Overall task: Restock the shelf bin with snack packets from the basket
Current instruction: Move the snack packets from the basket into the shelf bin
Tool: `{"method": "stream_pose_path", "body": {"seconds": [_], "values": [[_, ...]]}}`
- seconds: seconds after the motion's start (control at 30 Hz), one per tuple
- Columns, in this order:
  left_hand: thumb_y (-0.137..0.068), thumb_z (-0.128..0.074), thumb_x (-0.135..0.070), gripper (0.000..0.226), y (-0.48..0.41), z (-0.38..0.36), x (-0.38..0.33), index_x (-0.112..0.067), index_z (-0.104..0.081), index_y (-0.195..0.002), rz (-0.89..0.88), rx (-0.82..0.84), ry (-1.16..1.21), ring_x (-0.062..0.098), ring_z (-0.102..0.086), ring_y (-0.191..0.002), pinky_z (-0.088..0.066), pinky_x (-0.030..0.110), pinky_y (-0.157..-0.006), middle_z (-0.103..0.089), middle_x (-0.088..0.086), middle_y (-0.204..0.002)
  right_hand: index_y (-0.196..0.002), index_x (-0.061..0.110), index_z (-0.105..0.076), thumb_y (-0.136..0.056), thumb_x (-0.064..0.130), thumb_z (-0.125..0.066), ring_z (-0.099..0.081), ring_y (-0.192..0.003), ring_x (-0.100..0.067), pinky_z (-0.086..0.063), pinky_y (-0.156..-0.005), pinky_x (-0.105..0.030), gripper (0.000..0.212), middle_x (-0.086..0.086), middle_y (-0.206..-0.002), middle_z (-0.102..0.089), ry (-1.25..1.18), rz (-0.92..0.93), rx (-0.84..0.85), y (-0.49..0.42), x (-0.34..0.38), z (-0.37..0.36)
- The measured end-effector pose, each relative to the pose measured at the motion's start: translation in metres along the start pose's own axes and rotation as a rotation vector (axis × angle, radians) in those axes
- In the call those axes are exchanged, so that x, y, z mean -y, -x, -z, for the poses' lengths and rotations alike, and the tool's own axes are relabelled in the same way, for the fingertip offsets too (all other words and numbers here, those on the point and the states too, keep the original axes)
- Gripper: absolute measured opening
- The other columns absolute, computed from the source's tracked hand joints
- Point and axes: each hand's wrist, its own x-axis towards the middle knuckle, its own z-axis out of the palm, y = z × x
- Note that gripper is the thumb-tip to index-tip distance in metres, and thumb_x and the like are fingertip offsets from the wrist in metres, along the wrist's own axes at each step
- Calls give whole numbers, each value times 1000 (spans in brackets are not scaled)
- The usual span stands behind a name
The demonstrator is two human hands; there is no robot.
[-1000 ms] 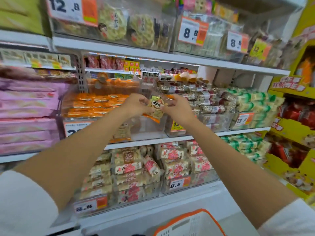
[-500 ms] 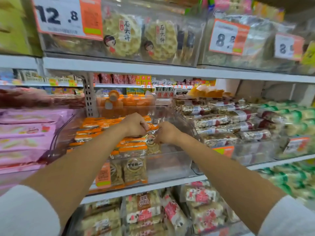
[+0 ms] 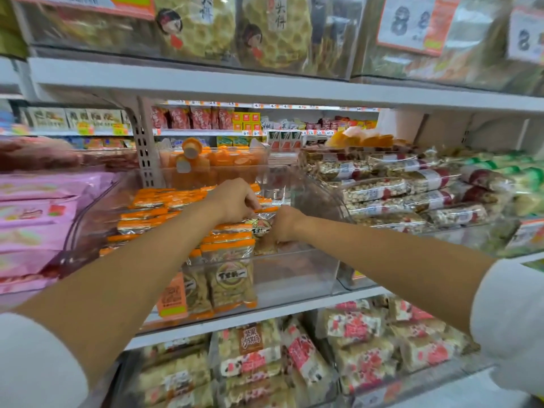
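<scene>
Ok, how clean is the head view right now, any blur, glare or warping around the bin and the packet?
Head view: sharpest at centre, where the left hand and right hand hold the snack packet; towards the edges the pink packs and upper price tag are blurred. Wide-angle bowing curves the shelf edge; pale sheen on the clear bin front, no harsh shadows.

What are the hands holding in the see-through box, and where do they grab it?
One snack packet, inside the clear bin: the left hand pinches its orange top edge, the right hand grips its right side.
</scene>
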Motion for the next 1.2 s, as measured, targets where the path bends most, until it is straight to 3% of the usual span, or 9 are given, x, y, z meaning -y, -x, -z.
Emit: {"method": "stream_pose_path", "body": {"seconds": [0.13,0.23,0.37,0.5,0.63,0.77,1.0,1.07,1.2], "values": [[-83,-76,-15,12,3,0,2,-15,-77,-94,20,11,31,16,-66,-91,-54,38,-87,-73,2,-96,-106,1,-62,-66,19,-90,-71,-88,-26,-59,-82,-41,53,-14,-104,-70,-83,-7,58,0,0,-5],[-83,-75,-15,9,6,0,1,-15,-76,-92,14,-27,33,16,-63,-89,-53,34,-82,-68,-1,-90,-96,4,-62,-76,11,-80,-65,-83,-22,-58,-83,-34,28,-11,-97,-66,-138,42,135,3,-2,-1],[-85,-74,-17,15,9,-1,4,-14,-75,-99,11,-54,16,15,-58,-92,-49,33,-84,-66,-1,-100,-96,-6,-68,-70,9,-85,-70,-94,-30,-56,-89,-46,34,-17,-94,-72,-85,28,78,1,0,-9],[-85,-74,-18,10,10,-1,7,-12,-77,-91,16,-4,56,15,-64,-86,-54,35,-81,-73,3,-94,-73,10,-53,-72,17,-86,-63,-79,-21,-55,-89,-37,33,-4,-73,-58,-30,22,88,1,-2,-6],[-84,-74,-15,5,13,-1,7,-12,-77,-87,20,-11,82,12,-64,-83,-52,29,-74,-72,1,-89,-115,1,-61,-77,24,-82,-63,-100,-22,-53,-95,-38,49,-14,-116,-65,-17,-18,139,2,-5,-5],[-82,-76,-16,4,14,0,7,-15,-78,-78,25,-56,100,7,-65,-76,-51,26,-67,-73,-2,-81,-121,0,-58,-81,15,-78,-58,-121,-26,-49,-101,-38,47,-17,-131,-57,-72,-54,151,7,-6,0],[-84,-73,-13,10,15,1,6,-14,-79,-76,54,-83,67,10,-67,-76,-58,34,-73,-74,-2,-80,-110,1,-65,-71,5,-81,-65,-99,-24,-54,-90,-34,43,-11,-109,-67,-42,57,144,8,-3,-3],[-83,-74,-13,9,16,1,6,-13,-79,-76,70,-86,50,8,-67,-76,-58,34,-73,-74,-2,-82,-94,3,-63,-74,5,-78,-63,-86,-22,-53,-75,-28,25,-10,-93,-65,-25,61,98,11,-5,1],[-77,-82,-25,16,18,2,3,-17,-74,-89,96,-113,48,17,-62,-92,-54,38,-83,-66,1,-100,-101,6,-60,-78,-5,-70,-62,-50,-4,-49,-47,-14,28,-8,-83,-60,-145,72,78,15,-8,8]]}}
